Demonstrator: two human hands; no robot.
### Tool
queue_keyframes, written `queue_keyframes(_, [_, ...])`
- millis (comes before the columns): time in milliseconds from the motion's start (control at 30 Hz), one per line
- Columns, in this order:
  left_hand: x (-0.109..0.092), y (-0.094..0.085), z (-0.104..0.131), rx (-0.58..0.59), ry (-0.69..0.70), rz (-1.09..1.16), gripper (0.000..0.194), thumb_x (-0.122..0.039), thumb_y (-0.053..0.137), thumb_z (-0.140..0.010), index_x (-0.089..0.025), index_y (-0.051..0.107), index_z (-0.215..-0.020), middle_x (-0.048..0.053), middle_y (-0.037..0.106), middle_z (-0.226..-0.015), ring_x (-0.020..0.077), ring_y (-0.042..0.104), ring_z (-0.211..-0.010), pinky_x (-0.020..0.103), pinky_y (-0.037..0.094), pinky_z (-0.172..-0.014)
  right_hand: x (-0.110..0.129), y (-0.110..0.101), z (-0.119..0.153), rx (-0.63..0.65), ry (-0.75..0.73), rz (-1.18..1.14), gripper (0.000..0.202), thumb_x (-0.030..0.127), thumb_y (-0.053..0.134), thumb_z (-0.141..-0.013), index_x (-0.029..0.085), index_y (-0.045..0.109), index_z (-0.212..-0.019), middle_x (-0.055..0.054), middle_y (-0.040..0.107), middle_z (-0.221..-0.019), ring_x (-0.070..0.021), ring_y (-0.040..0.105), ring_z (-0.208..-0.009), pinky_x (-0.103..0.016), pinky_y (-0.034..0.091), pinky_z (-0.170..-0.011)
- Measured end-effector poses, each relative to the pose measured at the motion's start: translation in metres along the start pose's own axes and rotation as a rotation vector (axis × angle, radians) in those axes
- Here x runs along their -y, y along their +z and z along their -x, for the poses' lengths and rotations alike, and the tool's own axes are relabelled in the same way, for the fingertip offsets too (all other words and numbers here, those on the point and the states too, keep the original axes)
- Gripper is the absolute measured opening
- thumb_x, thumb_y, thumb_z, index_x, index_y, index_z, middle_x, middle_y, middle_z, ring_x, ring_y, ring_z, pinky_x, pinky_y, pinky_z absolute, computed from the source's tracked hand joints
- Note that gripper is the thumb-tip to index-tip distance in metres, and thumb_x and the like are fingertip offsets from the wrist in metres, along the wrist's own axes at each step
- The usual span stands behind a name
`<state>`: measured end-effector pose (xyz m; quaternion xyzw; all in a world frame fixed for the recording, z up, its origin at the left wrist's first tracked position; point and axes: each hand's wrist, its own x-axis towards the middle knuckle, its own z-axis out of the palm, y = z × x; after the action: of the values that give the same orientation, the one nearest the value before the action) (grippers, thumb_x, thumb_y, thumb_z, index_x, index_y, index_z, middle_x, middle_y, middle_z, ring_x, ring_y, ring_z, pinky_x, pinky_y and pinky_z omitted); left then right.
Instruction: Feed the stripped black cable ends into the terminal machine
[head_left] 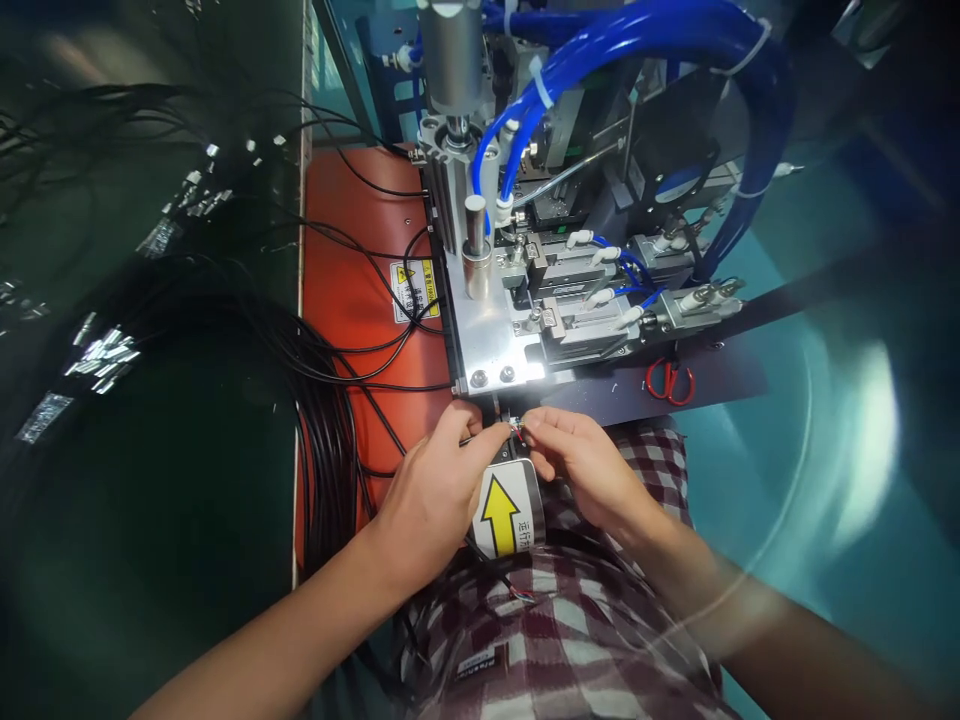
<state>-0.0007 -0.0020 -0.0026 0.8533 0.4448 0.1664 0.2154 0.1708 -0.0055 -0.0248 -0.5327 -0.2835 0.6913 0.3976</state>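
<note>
At the front edge of the machine, both my hands meet around a small cable end with thin coloured wires and a bright metallic bit. My left hand is closed, thumb and fingers pinching the cable from the left. From the right, my right hand pinches the thin wires at the tip. The fingertips hide much of this end. Just below them is a white label with a yellow arrow. Another black cable end with bare coloured wires lies over the checked clothing.
Black cables hang in a thick bundle over the orange surface at left. Several shiny wrapped cable ends lie farther left. Red-handled scissors rest on the dark plate at right. Blue air hoses arch above the machine's cylinders.
</note>
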Motion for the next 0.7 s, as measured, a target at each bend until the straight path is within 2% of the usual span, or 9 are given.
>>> queue_keyframes(133, [0.0003, 0.0005, 0.0001, -0.013, 0.013, 0.004, 0.028, -0.016, 0.040, -0.092, -0.018, 0.057, -0.114, 0.006, 0.047, -0.094, 0.0156, 0.054, -0.075, 0.027, 0.051, -0.066, -0.0012, -0.0020, 0.0026, -0.125, -0.161, 0.117, 0.025, 0.042, 0.063, -0.079, 0.017, 0.059, -0.080, 0.006, 0.048, -0.053, -0.0093, 0.040, -0.043, -0.023, 0.030, -0.044])
queue_keyframes(233, [0.0004, 0.0005, -0.0005, -0.029, 0.019, -0.009, 0.027, -0.016, 0.040, -0.092, -0.017, 0.058, -0.111, 0.005, 0.047, -0.093, 0.0155, 0.055, -0.075, 0.027, 0.051, -0.067, -0.0020, -0.0010, 0.0030, -0.161, -0.223, 0.237, 0.022, 0.039, 0.063, -0.080, 0.018, 0.059, -0.080, 0.004, 0.050, -0.057, -0.0096, 0.040, -0.044, -0.023, 0.030, -0.042])
queue_keyframes(500, [0.0025, 0.0019, 0.0014, -0.042, 0.030, -0.003, 0.029, -0.015, 0.039, -0.092, -0.018, 0.057, -0.114, 0.005, 0.047, -0.093, 0.0149, 0.055, -0.075, 0.026, 0.051, -0.067, -0.0063, -0.0033, -0.0004, -0.156, -0.300, 0.337, 0.018, 0.036, 0.053, -0.088, 0.020, 0.053, -0.079, 0.006, 0.044, -0.055, -0.0097, 0.039, -0.044, -0.023, 0.028, -0.041])
queue_keyframes(700, [-0.0003, 0.0000, -0.0010, -0.024, 0.012, -0.004, 0.027, -0.016, 0.038, -0.092, -0.016, 0.060, -0.108, 0.005, 0.047, -0.091, 0.0153, 0.055, -0.074, 0.027, 0.051, -0.066, -0.0072, -0.0016, -0.0020, -0.130, -0.326, 0.365, 0.016, 0.033, 0.056, -0.086, 0.019, 0.056, -0.079, 0.004, 0.047, -0.061, -0.0100, 0.038, -0.049, -0.023, 0.029, -0.043])
